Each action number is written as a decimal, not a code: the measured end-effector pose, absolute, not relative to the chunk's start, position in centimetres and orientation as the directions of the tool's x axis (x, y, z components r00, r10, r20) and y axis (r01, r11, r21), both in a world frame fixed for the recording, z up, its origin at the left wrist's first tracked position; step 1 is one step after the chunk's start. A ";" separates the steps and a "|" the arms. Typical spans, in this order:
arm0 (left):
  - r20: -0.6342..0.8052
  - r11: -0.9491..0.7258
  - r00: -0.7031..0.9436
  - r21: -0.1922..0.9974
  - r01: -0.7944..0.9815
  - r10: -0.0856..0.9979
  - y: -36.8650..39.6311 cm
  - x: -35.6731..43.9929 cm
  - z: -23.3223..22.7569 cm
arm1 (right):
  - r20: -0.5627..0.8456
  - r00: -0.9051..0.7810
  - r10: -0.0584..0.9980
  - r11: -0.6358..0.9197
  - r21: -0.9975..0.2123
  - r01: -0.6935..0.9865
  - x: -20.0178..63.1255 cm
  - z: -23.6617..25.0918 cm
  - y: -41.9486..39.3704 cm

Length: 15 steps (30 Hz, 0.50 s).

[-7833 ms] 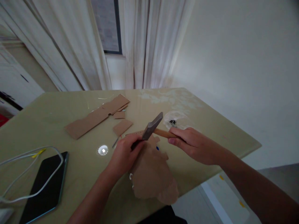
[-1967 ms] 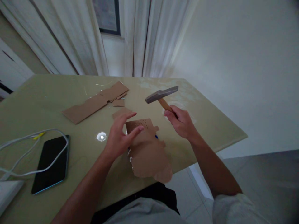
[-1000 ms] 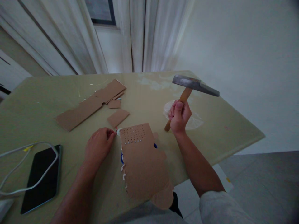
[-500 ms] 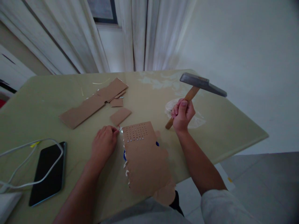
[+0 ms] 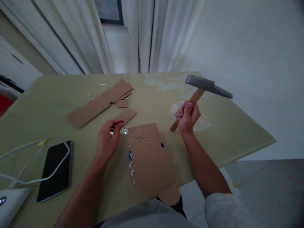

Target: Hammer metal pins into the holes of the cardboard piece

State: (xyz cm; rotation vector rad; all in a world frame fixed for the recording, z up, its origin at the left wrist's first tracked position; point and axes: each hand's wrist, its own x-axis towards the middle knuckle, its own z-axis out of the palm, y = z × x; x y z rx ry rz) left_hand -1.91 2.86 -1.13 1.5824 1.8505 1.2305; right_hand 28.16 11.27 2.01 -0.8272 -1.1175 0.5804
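My right hand (image 5: 188, 116) is wrapped round the wooden handle of a hammer (image 5: 199, 85), whose grey metal head is raised above the table. A cardboard box-like piece (image 5: 152, 164) lies in front of me, with rows of small holes in its far part, a blue spot on the right and whitish glue along its left edge. Beside its far left corner, my left hand (image 5: 108, 137) has thumb and forefinger together on a thin reddish wire (image 5: 123, 126). Small shiny bits near those fingertips are too small to name.
Cardboard strips (image 5: 99, 104) and a smaller cardboard piece (image 5: 128, 116) lie farther back. On the left are a dark phone or tablet (image 5: 55, 171), a white cable (image 5: 59, 139) and a white box (image 5: 14, 205). A clear plastic bag (image 5: 201, 123) lies behind my right hand.
My left hand has lifted and turned, drawing slightly away from the cardboard's corner, with its fingers now curled upward. The right hand still holds the hammer raised. The view has shifted slightly.
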 end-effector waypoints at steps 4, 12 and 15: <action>0.252 -0.152 -0.347 0.945 0.289 0.903 2.3 -1.1 -0.3 | 0.568 0.338 0.750 0.614 -0.788 -0.039 28.1 1.9 11.5; 0.286 -0.237 -0.071 0.891 0.388 0.956 0.8 3.1 4.7 | 0.564 0.309 0.766 0.600 -0.799 -0.027 27.7 1.7 11.5; 0.226 -0.239 0.085 0.845 0.478 0.970 1.2 4.0 6.3 | 0.565 0.279 0.777 0.593 -0.805 -0.020 27.8 1.6 11.5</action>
